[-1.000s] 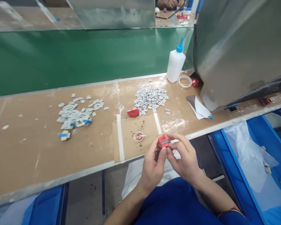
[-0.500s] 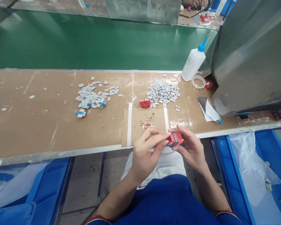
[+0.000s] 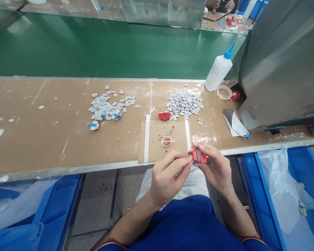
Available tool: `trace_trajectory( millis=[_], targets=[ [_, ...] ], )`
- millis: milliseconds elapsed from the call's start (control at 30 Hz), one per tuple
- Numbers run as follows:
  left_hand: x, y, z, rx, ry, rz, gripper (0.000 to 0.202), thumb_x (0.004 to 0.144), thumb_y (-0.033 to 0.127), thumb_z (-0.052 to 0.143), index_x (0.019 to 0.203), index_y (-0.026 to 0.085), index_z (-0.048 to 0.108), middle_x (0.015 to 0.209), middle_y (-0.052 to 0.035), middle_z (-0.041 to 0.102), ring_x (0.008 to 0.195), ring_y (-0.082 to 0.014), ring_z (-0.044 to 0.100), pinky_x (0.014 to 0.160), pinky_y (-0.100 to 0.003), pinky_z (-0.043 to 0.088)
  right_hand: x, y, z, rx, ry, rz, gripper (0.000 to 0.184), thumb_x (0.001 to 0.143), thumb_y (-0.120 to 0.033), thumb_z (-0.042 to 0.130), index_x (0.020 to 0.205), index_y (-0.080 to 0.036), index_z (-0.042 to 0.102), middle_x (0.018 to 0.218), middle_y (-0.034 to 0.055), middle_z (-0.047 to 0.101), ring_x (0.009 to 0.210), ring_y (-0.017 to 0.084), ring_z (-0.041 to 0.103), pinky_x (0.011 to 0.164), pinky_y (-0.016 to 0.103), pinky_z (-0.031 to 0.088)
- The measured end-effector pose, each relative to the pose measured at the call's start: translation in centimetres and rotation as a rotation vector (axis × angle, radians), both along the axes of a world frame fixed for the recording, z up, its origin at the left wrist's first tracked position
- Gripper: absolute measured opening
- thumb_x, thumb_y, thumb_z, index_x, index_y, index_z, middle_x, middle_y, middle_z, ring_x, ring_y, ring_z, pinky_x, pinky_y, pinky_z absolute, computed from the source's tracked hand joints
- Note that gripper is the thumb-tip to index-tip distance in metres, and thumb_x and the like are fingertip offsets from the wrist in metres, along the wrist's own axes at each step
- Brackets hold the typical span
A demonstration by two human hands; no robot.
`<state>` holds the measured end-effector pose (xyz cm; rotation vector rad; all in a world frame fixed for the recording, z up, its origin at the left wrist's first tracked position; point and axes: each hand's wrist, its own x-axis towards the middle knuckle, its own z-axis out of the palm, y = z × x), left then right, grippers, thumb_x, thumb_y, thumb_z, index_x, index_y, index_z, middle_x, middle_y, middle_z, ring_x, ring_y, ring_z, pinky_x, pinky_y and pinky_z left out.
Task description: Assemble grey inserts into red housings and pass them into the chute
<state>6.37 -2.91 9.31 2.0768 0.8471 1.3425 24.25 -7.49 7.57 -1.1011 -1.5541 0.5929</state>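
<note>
In the head view, the right hand [image 3: 217,168] grasps a red piece [image 3: 199,156] with a grey band between its thumb and fingers, while the left hand [image 3: 170,174] pinches the left end of that same piece. The red piece is in the air at the front edge of the desk [image 3: 42,139], above the person's lap. Just beyond the hands, a cardboard sheet [image 3: 155,153] lies on the desk, carrying a small round cup [image 3: 166,141] with a thin white stick across its rim. At the sheet's far edge sits a second red piece [image 3: 164,115], just beside a pile of small grey tiles [image 3: 184,104]. Farther left is a looser cluster of grey tiles [image 3: 102,106], with a few yellow-and-blue blocks [image 3: 94,126] at its near side. Toward the right stand a white bottle [image 3: 217,74] with a blue nozzle and, near it, a ring of tape [image 3: 224,93]. Beyond the green surface [image 3: 120,48], a co-worker's hands [image 3: 229,5] are partly visible.
</note>
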Motion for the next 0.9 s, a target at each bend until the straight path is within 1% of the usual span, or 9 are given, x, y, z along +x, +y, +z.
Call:
trace_trajectory(
  millis=[200,467,600,667,700,800,833,867,900],
  targets=[
    [-0.2,0.1,-0.2,0.013,0.009,-0.036,0.016,0.094,0.006,0.068,0.102,0.019,0.073,0.087,-0.0041,0.072,0.077,-0.0128,0.069,0.067,-0.023,0.058,-0.1,0.1,0.0,-0.008,0.002,0.011,0.062,0.095,-0.007,0.071,0.149,-0.034,0.056,0.142,0.0071,0.069,0.129,0.026,0.068,0.108,0.05,0.061],
    [-0.4,0.2,-0.6,-0.02,-0.039,-0.059,0.018,0.091,0.004,0.068,0.096,0.02,0.073,0.084,-0.002,0.074,0.072,-0.0122,0.069,0.063,-0.021,0.056,0.0,0.2,1.2,0.008,-0.13,0.002,0.055,0.095,-0.007,0.07,0.143,-0.033,0.059,0.135,0.0069,0.073,0.122,0.024,0.072,0.104,0.043,0.063],
    [-0.3,0.2,-1.0,-0.057,-0.048,-0.06,0.017,0.091,0.004,0.068,0.094,0.02,0.073,0.082,-0.002,0.073,0.07,-0.0121,0.068,0.062,-0.022,0.054,-0.2,0.6,1.1,0.012,-0.141,0.018,0.053,0.096,-0.008,0.068,0.143,-0.032,0.06,0.132,0.0073,0.074,0.124,0.024,0.071,0.104,0.041,0.062],
    [-0.2,0.4,-0.8,-0.101,-0.032,-0.066,0.016,0.092,0.006,0.068,0.095,0.019,0.075,0.082,-0.0026,0.073,0.07,-0.0125,0.069,0.063,-0.022,0.055,-0.3,0.6,0.7,-0.013,-0.105,0.009,0.051,0.097,-0.011,0.068,0.142,-0.031,0.059,0.131,0.0083,0.074,0.126,0.024,0.07,0.108,0.041,0.06],
    [-0.2,0.6,-0.6,-0.129,-0.013,-0.099,0.015,0.093,0.007,0.067,0.097,0.019,0.076,0.082,-0.0031,0.073,0.071,-0.0129,0.07,0.064,-0.022,0.056,-0.3,0.4,0.4,-0.037,-0.077,0.003,0.049,0.097,-0.013,0.069,0.141,-0.031,0.059,0.132,0.0091,0.073,0.128,0.024,0.069,0.109,0.041,0.059],
    [-1.1,2.0,0.3,-0.172,0.116,-0.215,0.014,0.096,0.016,0.068,0.103,0.022,0.078,0.089,-0.0034,0.078,0.078,-0.0152,0.074,0.071,-0.024,0.059,1.2,-0.7,-1.1,-0.153,0.059,-0.043,0.038,0.095,-0.024,0.075,0.131,-0.027,0.062,0.139,0.0136,0.065,0.125,0.024,0.07,0.101,0.037,0.062],
    [-1.7,3.1,0.4,-0.156,0.171,-0.203,0.013,0.096,0.021,0.069,0.104,0.024,0.079,0.092,-0.0029,0.079,0.08,-0.0163,0.075,0.073,-0.025,0.059,2.4,-1.3,-1.9,-0.181,0.121,-0.091,0.035,0.095,-0.028,0.076,0.126,-0.026,0.062,0.139,0.0142,0.062,0.12,0.023,0.072,0.095,0.035,0.064],
    [-2.4,4.7,0.3,-0.113,0.21,-0.129,0.011,0.096,0.026,0.07,0.103,0.026,0.079,0.096,-0.0027,0.08,0.082,-0.0178,0.075,0.075,-0.027,0.059,4.0,-2.0,-2.8,-0.192,0.183,-0.162,0.033,0.094,-0.032,0.077,0.121,-0.026,0.06,0.137,0.0138,0.061,0.114,0.022,0.074,0.09,0.034,0.065],
    [-2.9,6.7,-0.1,-0.078,0.237,-0.024,0.012,0.096,0.031,0.069,0.1,0.027,0.079,0.098,-0.002,0.08,0.081,-0.0181,0.074,0.076,-0.029,0.059,6.2,-2.7,-3.7,-0.186,0.235,-0.254,0.032,0.093,-0.035,0.078,0.116,-0.026,0.058,0.132,0.0122,0.061,0.108,0.021,0.075,0.087,0.034,0.065]
  ],
)
